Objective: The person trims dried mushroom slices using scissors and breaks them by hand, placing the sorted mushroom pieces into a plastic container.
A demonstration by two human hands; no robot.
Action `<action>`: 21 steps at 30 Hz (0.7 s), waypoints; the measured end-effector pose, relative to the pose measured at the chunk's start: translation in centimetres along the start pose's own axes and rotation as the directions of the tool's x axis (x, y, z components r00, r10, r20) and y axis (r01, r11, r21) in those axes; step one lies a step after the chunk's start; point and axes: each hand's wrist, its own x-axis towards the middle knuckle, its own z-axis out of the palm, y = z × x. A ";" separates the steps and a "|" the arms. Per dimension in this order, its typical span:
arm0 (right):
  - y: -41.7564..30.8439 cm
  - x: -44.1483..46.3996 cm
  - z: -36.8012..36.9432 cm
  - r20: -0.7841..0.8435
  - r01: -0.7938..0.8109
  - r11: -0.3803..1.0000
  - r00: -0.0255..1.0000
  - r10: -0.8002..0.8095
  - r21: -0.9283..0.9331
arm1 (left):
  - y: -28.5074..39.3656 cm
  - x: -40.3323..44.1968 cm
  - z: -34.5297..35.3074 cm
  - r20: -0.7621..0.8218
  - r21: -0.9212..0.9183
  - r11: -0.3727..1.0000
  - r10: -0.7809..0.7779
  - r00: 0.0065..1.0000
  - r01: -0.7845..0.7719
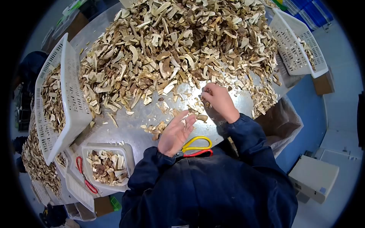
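Note:
A large heap of dried, sliced mushroom-like pieces (pixel 167 49) covers the far part of the metal table (pixel 133 125). My left hand (pixel 176 133) is palm up near the table's front edge, its fingers apart, with small pieces beside the fingertips. To its right, my right hand (pixel 220 99) has its fingers bent together at the near edge of the heap, over a small dark piece; whether it grips the piece is hard to see. Scissors with yellow and red handles (pixel 197 147) lie just below my left hand, against the dark blue clothing.
White perforated baskets holding slices stand at left (pixel 70 91) and upper right (pixel 292 45). A small white tray of pieces (pixel 127 155) sits at lower left beside red-handled scissors (pixel 84 175). A lined bin (pixel 283 123) is at right. Other people's dark clothing shows at far left.

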 end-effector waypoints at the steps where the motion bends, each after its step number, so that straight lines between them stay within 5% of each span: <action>1: -0.1 0.0 0.8 0.001 0.056 0.976 0.998 -0.057 -0.212 | 0.1 -0.2 0.0 -0.018 0.036 0.999 0.016 1.000 -0.015; 3: -0.7 0.0 1.6 -0.009 0.070 0.947 0.997 -0.076 -0.313 | 0.3 -0.3 0.5 -0.038 0.204 0.977 0.068 0.997 -0.059; 5: -0.2 0.1 1.4 -0.022 0.132 0.982 0.990 -0.136 -0.133 | 0.5 -0.6 1.6 -0.026 0.453 0.885 0.137 0.990 -0.111; 6: -1.3 -0.2 0.7 -0.011 0.040 0.999 0.999 -0.040 -0.008 | 0.4 -1.0 2.1 -0.005 0.559 0.811 0.208 0.978 -0.170; 9: -5.8 -2.4 -0.7 0.188 -0.111 0.962 0.980 0.064 0.248 | 0.7 -0.9 3.5 -0.080 0.104 0.982 0.163 0.983 -0.155; 10: -7.3 -3.1 -1.3 0.207 0.039 0.978 0.975 -0.082 0.205 | 0.2 -0.8 2.4 0.021 -0.226 0.971 0.086 0.996 -0.079; 11: -8.4 -3.4 -1.7 0.230 0.192 0.967 0.946 -0.227 0.165 | -0.1 -0.5 1.6 0.073 -0.321 0.947 0.045 0.996 -0.019; 12: -8.3 -3.1 -1.9 0.230 0.158 0.975 0.954 -0.191 0.157 | -0.3 -0.2 1.1 0.130 -0.409 0.912 0.011 0.991 0.044; 13: -7.0 -2.4 -1.2 0.025 0.160 0.984 0.986 -0.163 0.071 | -0.2 -0.1 1.3 0.189 -0.490 0.865 -0.017 0.982 0.109; 14: -5.3 -0.7 -1.3 -0.085 0.116 0.993 0.989 -0.118 -0.028 | -0.1 -0.5 1.8 -0.045 -0.511 0.857 -0.106 0.993 0.068; 17: 0.3 4.5 -2.5 -0.264 0.008 0.920 0.957 -0.121 -0.393 | -0.7 -0.6 0.1 0.100 -0.606 0.782 -0.111 0.989 0.149; 18: 0.8 4.6 -2.4 -0.210 0.020 0.913 0.971 -0.115 -0.408 | -0.2 -0.8 1.4 0.012 -0.631 0.764 -0.164 0.986 0.135; 21: 1.3 4.3 -1.9 -0.002 0.061 0.912 0.998 -0.068 -0.405 | -0.7 -0.7 0.2 0.175 -0.608 0.758 -0.161 0.971 0.235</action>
